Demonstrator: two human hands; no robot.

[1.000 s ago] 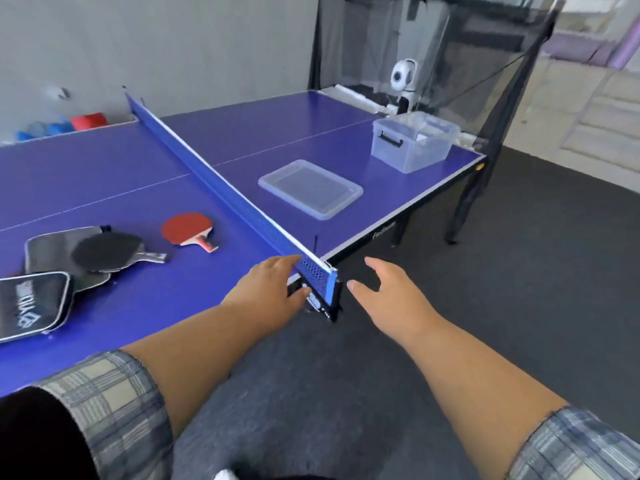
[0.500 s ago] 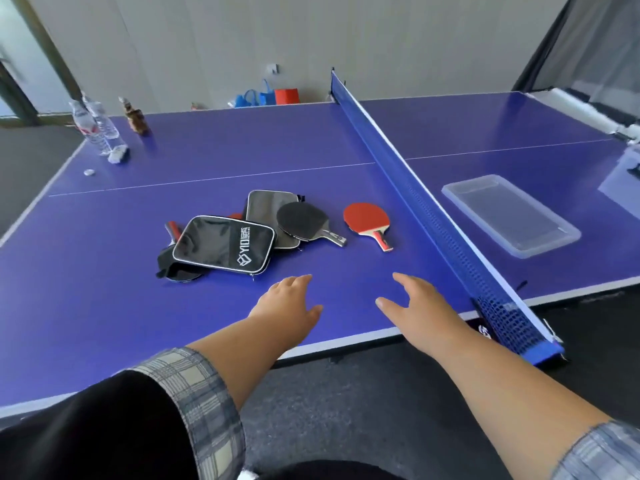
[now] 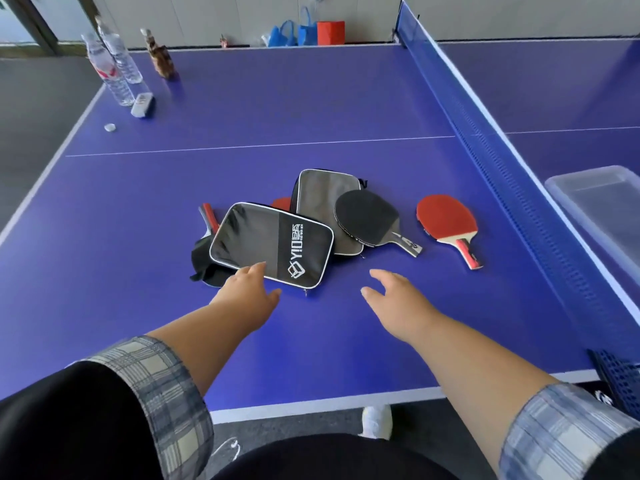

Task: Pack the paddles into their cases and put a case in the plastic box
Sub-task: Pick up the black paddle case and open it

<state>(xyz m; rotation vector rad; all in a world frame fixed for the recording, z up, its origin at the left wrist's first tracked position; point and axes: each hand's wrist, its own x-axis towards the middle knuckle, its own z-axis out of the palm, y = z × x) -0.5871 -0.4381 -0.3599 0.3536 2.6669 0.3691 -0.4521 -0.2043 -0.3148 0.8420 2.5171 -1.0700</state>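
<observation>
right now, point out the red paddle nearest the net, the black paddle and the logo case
red paddle [image 3: 446, 218]: head view, centre of the blade
black paddle [image 3: 367, 214]: head view, centre of the blade
logo case [image 3: 270, 242]: head view, centre of its front

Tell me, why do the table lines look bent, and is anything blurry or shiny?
Head view: the wide-angle lens bows the table and net; the far bottles look smeared; a pale sheen lies on the front case; shadows are faint.

Blue table [image 3: 277, 116], net [image 3: 485, 133] at right. Logo case [image 3: 270, 245] overlapping grey case [image 3: 320, 195]; black paddle [image 3: 367, 216] partly on grey case; red paddle [image 3: 445, 220] just beside, nearer net. Left hand [image 3: 247, 294], fingers extended, at logo case's near edge; right hand [image 3: 398, 299] likewise extended, holding nothing. Clear tray [image 3: 595, 202] beyond net.
</observation>
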